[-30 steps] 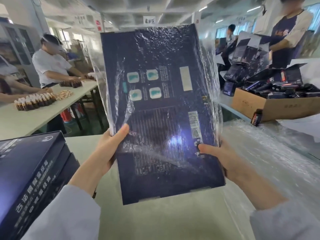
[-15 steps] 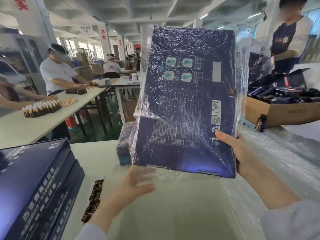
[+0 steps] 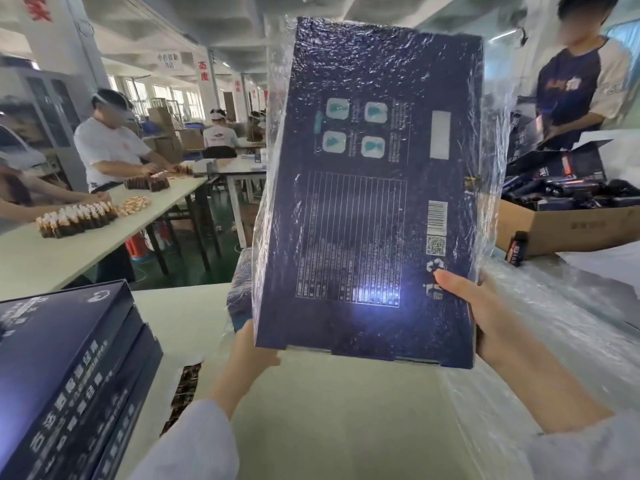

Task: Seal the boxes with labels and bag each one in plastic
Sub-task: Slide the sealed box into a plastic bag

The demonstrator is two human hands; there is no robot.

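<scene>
Box [image 3: 367,202] in plastic bag [image 3: 493,161] stood upright above hands, long axis vertical; right hand [image 3: 485,317] pinched lower-right corner; left hand [image 3: 249,356] under lower-left corner, grip indeterminable.

Glossy crinkled clear plastic bag [image 3: 491,140] over a matt dark cardboard box [image 3: 367,188]

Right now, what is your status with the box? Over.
Right hand grips box lower right corner. Left hand at lower left corner, fingers hidden. Box upright in plastic bag, above table. Box stack left, apart.

A cardboard carton [image 3: 568,226] sits at right, and brown bottles [image 3: 76,220] crowd the left table [image 3: 41,265]
</scene>
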